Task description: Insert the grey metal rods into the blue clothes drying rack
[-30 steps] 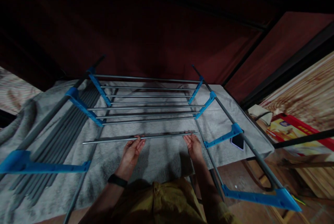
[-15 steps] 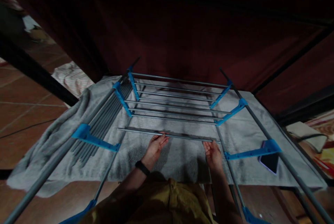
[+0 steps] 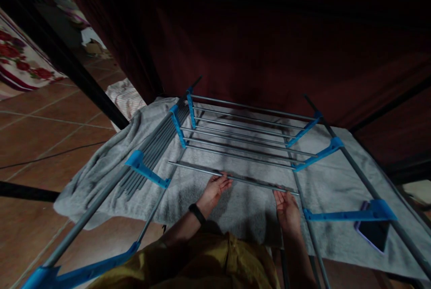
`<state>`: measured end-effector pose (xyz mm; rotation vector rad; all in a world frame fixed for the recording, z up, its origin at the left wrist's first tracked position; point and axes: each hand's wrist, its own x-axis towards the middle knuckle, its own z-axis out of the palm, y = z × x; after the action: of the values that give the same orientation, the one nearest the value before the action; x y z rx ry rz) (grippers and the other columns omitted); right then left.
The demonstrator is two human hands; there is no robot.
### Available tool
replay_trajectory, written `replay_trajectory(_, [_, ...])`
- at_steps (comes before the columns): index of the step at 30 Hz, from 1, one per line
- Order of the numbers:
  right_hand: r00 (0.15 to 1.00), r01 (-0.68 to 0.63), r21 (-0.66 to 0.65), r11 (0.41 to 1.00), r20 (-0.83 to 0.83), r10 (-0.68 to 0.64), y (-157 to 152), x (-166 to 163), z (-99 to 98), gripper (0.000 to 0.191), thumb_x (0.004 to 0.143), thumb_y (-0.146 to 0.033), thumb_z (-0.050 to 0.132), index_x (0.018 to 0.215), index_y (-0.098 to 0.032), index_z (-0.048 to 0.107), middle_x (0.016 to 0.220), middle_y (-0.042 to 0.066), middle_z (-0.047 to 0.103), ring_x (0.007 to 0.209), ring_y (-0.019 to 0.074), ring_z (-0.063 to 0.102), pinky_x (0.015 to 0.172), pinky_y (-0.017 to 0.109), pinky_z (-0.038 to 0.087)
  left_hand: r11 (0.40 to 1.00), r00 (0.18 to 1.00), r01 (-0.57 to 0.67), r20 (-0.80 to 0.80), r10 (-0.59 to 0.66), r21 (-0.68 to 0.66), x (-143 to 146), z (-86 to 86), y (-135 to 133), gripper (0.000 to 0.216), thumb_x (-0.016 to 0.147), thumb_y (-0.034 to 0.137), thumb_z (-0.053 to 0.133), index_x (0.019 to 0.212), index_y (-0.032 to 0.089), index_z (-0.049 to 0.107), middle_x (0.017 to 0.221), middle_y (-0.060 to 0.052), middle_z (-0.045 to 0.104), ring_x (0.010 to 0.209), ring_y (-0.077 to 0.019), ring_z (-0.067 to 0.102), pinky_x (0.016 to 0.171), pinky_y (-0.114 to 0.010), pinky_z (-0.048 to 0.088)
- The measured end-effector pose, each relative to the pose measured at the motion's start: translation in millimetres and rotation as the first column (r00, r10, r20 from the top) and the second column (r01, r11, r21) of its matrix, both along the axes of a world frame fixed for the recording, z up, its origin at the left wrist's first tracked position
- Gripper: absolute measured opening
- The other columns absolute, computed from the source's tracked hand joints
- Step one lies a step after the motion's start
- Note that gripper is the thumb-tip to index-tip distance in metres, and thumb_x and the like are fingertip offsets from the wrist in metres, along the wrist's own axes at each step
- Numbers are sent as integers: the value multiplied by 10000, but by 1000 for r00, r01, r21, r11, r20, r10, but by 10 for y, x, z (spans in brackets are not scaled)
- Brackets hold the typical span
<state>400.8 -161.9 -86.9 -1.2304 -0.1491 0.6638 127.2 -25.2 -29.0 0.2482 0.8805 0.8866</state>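
A thin grey metal rod lies crosswise in front of me, held by both hands. My left hand, with a black band on the wrist, pinches it near its middle. Closer to the rod's right end, my right hand grips it with closed fingers. Beyond the rod is a rack frame of grey tubes with blue plastic brackets on both sides. Several crossbars span the far brackets. The rod's left end is over the left inner tube, apart from the near left bracket; its right end is by the right inner tube.
A bundle of loose grey rods lies at the left on a grey blanket. Under the right bracket rests a phone. A dark red curtain hangs behind. Tiled floor shows at left.
The view has turned left, so the rack and hands appear further right in the picture. Both hands keep hold of the rod, which has barely moved relative to the frame.
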Motion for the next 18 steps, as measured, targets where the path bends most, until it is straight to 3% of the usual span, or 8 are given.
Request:
replay_trajectory(8, [996, -60, 8, 998, 63, 60, 15, -31, -10, 192, 822, -417, 875, 870, -312, 721, 968, 62, 814, 1026, 306, 819, 1140, 598, 652, 1000, 1000, 25, -4, -25, 6, 49, 9, -51, 189, 861, 53, 928, 888, 179, 790, 874, -78, 838, 791, -194, 833, 751, -248, 656])
replay_trajectory(14, [998, -37, 25, 999, -52, 38, 47, -42, 47, 121, 803, -311, 853, 878, -310, 757, 1002, 51, 847, 1037, 290, 842, 1110, 559, 679, 999, 999, 26, -37, -25, 21, 39, 66, -57, 155, 902, 26, 851, 895, 175, 812, 959, -94, 861, 839, -197, 822, 809, -273, 651])
replay_trajectory(18, [993, -70, 50, 996, -93, 74, 105, -121, 108, 182, 778, -304, 892, 919, -300, 777, 1019, 43, 864, 1044, 288, 855, 1046, 512, 708, 998, 999, 43, -29, -42, 48, 37, 94, -67, 167, 891, 23, 844, 915, 186, 820, 1010, -90, 872, 881, -197, 822, 855, -276, 650])
